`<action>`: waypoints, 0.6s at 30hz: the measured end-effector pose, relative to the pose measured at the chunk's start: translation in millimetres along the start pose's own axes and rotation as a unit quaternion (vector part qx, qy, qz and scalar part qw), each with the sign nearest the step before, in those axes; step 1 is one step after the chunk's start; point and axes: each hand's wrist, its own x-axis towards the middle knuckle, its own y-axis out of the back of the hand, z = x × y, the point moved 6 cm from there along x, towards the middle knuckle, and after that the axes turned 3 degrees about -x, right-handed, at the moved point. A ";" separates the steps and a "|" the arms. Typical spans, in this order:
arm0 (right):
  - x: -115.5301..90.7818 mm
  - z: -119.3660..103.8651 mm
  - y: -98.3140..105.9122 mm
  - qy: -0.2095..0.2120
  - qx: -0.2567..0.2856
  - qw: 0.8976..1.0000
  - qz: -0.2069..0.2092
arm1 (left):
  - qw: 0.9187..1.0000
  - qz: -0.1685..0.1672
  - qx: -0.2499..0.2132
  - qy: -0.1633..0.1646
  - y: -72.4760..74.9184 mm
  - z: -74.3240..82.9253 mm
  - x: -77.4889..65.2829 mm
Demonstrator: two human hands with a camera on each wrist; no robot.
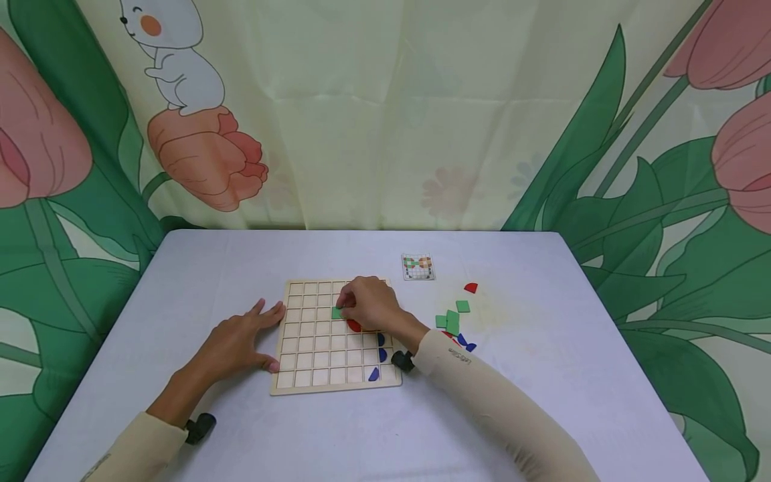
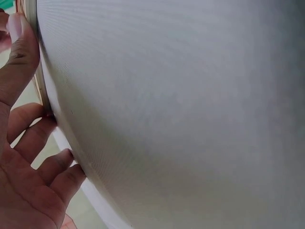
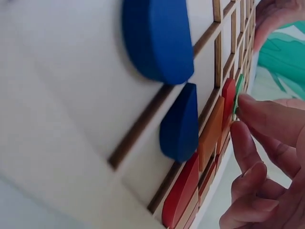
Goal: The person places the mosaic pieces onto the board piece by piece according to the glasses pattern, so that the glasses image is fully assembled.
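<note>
Beige long sleeves (image 1: 500, 395) are lying nearest the camera, leading up to two hands standing apart. Right hand (image 1: 370, 301) is pinching at a thin green square tile (image 1: 336, 312), which is sitting over an upper-middle cell of the pale wooden gridded board (image 1: 276, 383). Left hand (image 1: 241, 338) is touching the board's left edge, fingers spread, gripping nothing.

Risks: curled fingertips are crowding the red curved-edge piece (image 1: 353, 326) just beside the tile, so a careless release could be knocking it askew. Right wrist is hanging close by the blue half-round pieces (image 1: 382, 355); dipping could be sweeping them off their cells. Uneven left-hand pressure could be sliding the board.

Board's shallow cells are carrying green, red, blue and, per right wrist view, orange flat pieces (image 3: 209, 136); the hand is hiding some, count unclear.

Loose green squares (image 1: 462, 306), a red quarter-round (image 1: 470, 288) and blue pieces (image 1: 462, 340) are lying right of the board on the white cloth-covered worktop (image 1: 337, 435). Small printed pattern card (image 1: 418, 267) is lying beyond the board, cartoon-printed curtain (image 1: 373, 134) hanging behind.
</note>
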 end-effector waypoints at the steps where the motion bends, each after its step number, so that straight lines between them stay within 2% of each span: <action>1: -1.1 1.1 0.7 -0.001 0.004 1.000 -0.002 | 1.000 0.000 0.000 0.000 0.1 0.1 0.0; 18: -36.0 25.7 26.5 -0.042 0.067 0.997 0.011 | 1.000 -0.005 0.002 0.007 -1.1 -0.4 0.1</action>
